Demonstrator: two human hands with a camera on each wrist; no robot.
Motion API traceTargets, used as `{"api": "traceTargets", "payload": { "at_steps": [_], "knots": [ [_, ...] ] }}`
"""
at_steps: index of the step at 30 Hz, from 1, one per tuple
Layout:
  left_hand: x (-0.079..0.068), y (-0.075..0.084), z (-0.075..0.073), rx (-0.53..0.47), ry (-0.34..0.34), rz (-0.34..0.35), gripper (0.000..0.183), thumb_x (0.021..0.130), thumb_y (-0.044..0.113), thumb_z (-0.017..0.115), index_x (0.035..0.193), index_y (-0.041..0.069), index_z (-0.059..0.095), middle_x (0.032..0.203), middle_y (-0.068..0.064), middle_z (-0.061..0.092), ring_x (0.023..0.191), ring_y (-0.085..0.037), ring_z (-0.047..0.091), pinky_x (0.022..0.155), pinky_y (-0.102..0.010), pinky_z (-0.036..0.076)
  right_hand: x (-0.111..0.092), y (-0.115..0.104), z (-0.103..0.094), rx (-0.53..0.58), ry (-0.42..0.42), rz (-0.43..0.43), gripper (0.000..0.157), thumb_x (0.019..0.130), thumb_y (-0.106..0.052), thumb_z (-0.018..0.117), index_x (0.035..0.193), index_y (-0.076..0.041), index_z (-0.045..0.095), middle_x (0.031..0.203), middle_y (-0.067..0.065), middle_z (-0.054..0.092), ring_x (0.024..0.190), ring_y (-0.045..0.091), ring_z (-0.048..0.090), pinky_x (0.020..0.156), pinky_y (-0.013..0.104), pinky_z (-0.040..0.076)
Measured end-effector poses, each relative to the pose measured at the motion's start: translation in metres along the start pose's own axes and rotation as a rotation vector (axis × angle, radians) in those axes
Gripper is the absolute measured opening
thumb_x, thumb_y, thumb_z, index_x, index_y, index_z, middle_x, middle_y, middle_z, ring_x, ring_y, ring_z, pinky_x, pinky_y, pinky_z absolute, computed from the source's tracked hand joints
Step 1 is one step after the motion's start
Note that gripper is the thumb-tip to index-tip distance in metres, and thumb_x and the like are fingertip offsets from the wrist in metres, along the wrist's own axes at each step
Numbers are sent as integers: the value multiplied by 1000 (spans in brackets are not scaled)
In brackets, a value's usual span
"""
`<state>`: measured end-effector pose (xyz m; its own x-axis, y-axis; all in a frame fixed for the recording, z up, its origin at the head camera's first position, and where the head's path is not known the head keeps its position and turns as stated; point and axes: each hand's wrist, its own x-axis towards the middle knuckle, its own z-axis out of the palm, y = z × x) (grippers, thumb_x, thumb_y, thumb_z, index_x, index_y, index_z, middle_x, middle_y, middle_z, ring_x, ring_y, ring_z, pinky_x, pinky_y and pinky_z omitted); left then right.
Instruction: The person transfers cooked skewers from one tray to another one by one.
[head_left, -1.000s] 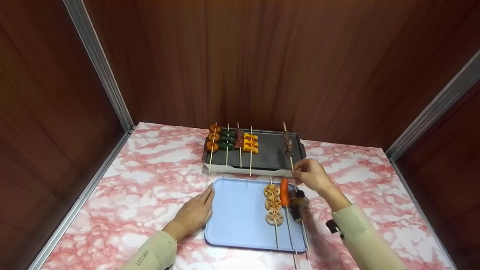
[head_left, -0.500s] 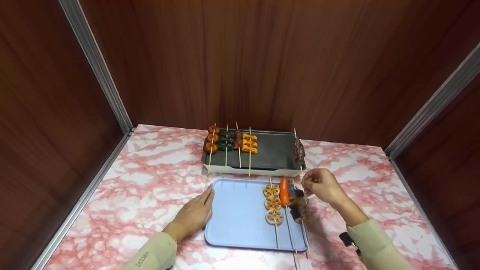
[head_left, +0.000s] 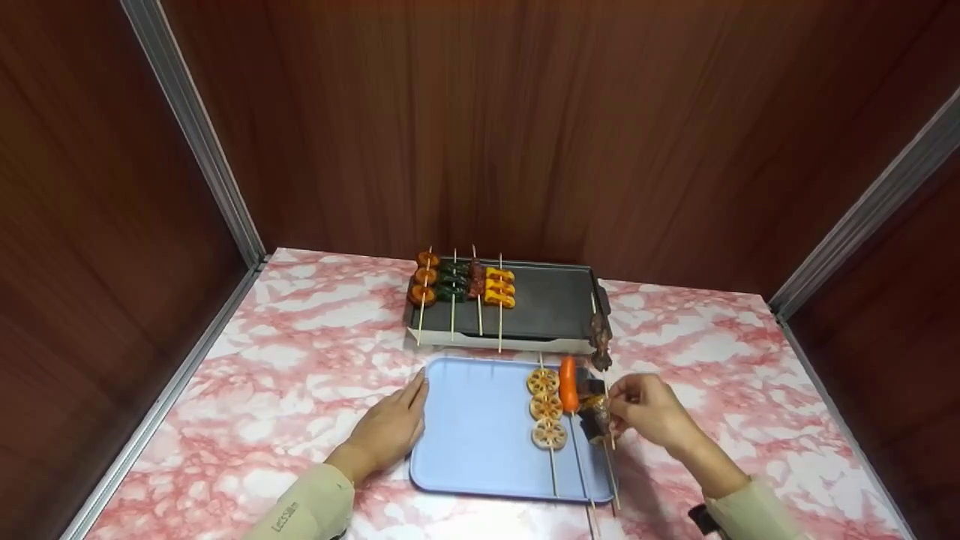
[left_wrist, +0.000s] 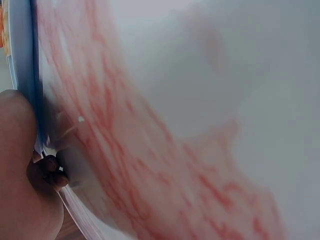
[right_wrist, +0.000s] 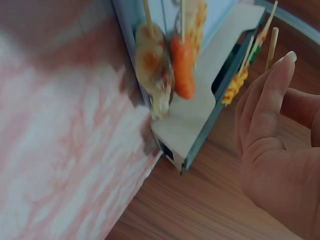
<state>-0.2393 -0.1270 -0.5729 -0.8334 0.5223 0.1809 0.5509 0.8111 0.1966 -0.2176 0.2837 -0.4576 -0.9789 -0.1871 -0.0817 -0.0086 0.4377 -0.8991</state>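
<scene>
My right hand (head_left: 651, 412) pinches the wooden stick (right_wrist: 272, 47) of a brown meat skewer (head_left: 600, 341) between thumb and fingers. The meat hangs over the front right corner of the dark griddle (head_left: 553, 300), pointing away from me. Beneath that hand, a skewer of dark and pale chunks (head_left: 594, 429) lies along the right side of the light blue tray (head_left: 480, 427). Beside it are an orange sausage skewer (head_left: 568, 386) and a lotus root skewer (head_left: 546, 407). My left hand (head_left: 384, 436) rests at the tray's left edge, fingers extended against the rim.
On the griddle's left half lie skewers of round orange slices (head_left: 425, 276), dark green pieces (head_left: 453, 280), reddish meat (head_left: 477, 279) and yellow pieces (head_left: 500, 287). Wood-grain walls (head_left: 480, 127) with metal frame posts (head_left: 199, 120) enclose the pink marbled table (head_left: 285, 337).
My right hand has drawn the meat skewer rightward and then back toward me, from above the griddle to its front right corner and the tray's right side. The left hand stays put.
</scene>
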Motion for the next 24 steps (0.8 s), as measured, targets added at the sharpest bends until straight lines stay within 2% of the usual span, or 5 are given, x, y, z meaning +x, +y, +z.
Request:
{"api": "traceTargets", "payload": {
  "at_steps": [4,13,20,24],
  "knots": [
    [1,-1,1,-8,5,-3,58,105,21,46,153,-10,36,163,-24,30,140,-39,46,112,-49,42,-11,6,11,15,-28,17,11,89,7,59,97,15,61,74,13,65,60,20,66,60,41,62],
    [0,-1,4,-11,18,-11,58,106,23,44,154,-8,36,164,-22,30,141,-38,46,113,-49,43,-29,15,41,62,-109,8,9,91,6,61,91,15,61,70,12,65,57,18,65,60,52,61],
    [-1,1,-1,-32,-9,-22,58,106,21,45,154,-10,35,164,-25,29,142,-40,43,115,-50,40,-32,21,61,101,-140,17,6,91,9,59,90,15,59,69,13,66,56,20,66,58,50,61],
    [-1,3,-4,-43,-22,-29,58,105,20,46,154,-10,35,164,-25,29,143,-41,43,115,-51,39,-32,20,72,80,-161,3,6,91,7,62,88,13,62,68,13,67,55,17,65,56,46,61]
  ]
}}
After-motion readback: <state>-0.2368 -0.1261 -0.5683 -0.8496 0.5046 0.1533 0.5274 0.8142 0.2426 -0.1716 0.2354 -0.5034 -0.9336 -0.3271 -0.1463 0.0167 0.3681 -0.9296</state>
